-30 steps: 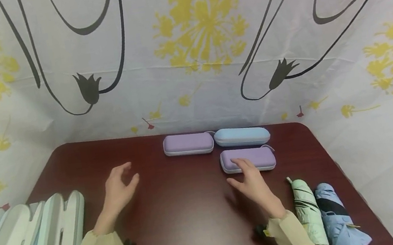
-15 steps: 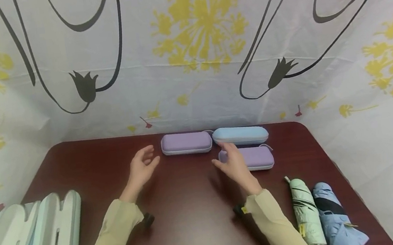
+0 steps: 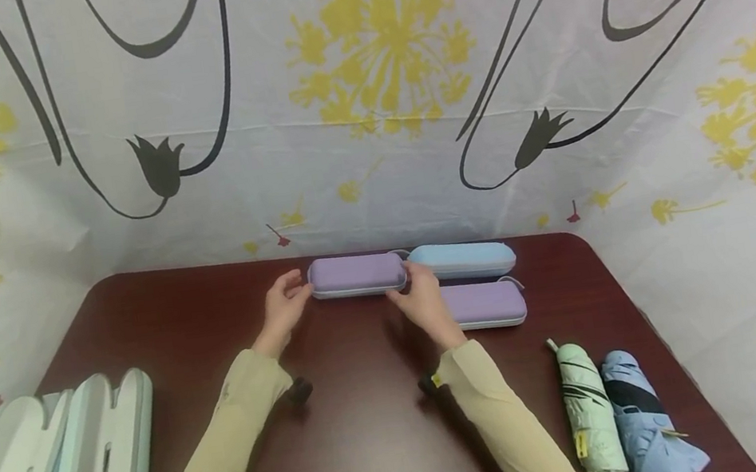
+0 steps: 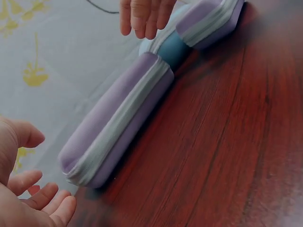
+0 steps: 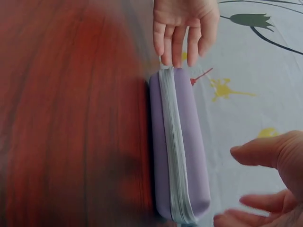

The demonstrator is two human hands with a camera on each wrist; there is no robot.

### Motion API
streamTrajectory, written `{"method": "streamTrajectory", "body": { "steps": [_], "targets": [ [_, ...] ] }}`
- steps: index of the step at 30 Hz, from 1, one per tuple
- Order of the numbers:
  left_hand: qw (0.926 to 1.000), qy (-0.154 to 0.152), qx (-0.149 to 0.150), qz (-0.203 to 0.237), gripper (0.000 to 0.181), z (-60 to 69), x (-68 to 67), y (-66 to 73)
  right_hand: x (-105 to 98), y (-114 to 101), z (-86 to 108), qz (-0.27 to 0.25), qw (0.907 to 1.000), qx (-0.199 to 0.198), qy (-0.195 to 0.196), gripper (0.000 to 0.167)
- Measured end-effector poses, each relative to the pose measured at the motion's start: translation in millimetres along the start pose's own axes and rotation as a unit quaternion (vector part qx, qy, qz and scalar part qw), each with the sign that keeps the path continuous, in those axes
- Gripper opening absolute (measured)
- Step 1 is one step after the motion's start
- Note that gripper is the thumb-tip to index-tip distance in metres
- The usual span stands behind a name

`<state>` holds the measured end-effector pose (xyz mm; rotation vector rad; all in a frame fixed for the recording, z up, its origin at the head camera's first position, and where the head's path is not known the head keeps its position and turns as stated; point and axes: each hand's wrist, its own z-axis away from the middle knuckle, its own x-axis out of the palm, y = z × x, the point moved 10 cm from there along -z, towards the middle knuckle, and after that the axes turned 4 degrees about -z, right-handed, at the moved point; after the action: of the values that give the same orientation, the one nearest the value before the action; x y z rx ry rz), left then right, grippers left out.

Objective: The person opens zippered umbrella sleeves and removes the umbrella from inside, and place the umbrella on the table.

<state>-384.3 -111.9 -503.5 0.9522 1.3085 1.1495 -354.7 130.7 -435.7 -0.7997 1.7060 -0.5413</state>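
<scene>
A purple zippered hard case (image 3: 357, 273) with a pale zipper band lies near the table's back edge. At its left end is my left hand (image 3: 282, 307), fingers apart and loosely bent. My right hand (image 3: 426, 306) reaches to its right end, thumb and fingers spread. Both wrist views show the same purple case (image 4: 116, 118) lying between the two hands, with nothing gripped. Whether any fingertip touches it, I cannot tell. A light blue zippered case (image 3: 464, 258) sits right of it. In front of that lies a second purple case (image 3: 485, 305), partly covered by my right hand.
Two opened long cases (image 3: 102, 468) with pale linings lie at the table's left edge. On the right, a green folded umbrella (image 3: 589, 408) and a blue folded umbrella (image 3: 646, 416) lie side by side. A printed cloth (image 3: 309, 157) hangs behind the dark red table (image 3: 369, 431).
My left hand has moved right and forward to the left end of the back purple case. My right hand has moved left and forward, from over the front purple case to the back one's right end.
</scene>
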Motion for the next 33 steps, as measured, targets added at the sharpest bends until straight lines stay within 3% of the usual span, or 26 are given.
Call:
{"method": "streamTrajectory", "body": {
  "steps": [5, 8, 15, 18, 22, 25, 29, 33],
  "targets": [
    [0.9986, -0.013, -0.036, 0.036, 0.05, -8.4, 7.8, -6.9, 8, 6, -13.0, -0.011, 0.9983, 0.057, -0.009, 0.057],
    [0.9975, -0.02, -0.046, 0.05, 0.051, -13.0, 14.0, -9.1, 18, 22, -23.4, -0.013, 0.9965, 0.081, -0.014, 0.06],
    [0.9957, -0.021, -0.069, 0.058, 0.052, -16.0, 19.4, -17.6, 78, 138, -69.8, 0.052, 0.9962, 0.065, 0.025, 0.069],
    [0.9961, -0.02, -0.07, 0.051, 0.053, -15.9, 18.4, -17.8, 87, 152, -74.5, 0.057, 0.9958, 0.068, 0.022, 0.071],
    [0.9974, -0.018, -0.069, 0.013, 0.054, -14.9, 14.3, -15.8, 86, 146, -69.5, 0.069, 0.9951, 0.054, 0.045, 0.066],
    [0.9971, -0.023, -0.072, -0.004, 0.055, -12.5, 10.7, -15.1, 73, 124, -59.1, 0.047, 0.9956, 0.053, 0.061, 0.063],
    [0.9964, -0.031, -0.079, 0.007, 0.055, -8.7, 5.4, -17.0, 47, 76, -37.9, -0.025, 0.992, 0.12, 0.03, 0.061],
    [0.9968, -0.03, -0.074, 0.008, 0.055, -5.3, -1.5, -19.3, 33, 42, -19.0, -0.057, 0.9846, 0.165, 0.009, 0.062]
  ]
}}
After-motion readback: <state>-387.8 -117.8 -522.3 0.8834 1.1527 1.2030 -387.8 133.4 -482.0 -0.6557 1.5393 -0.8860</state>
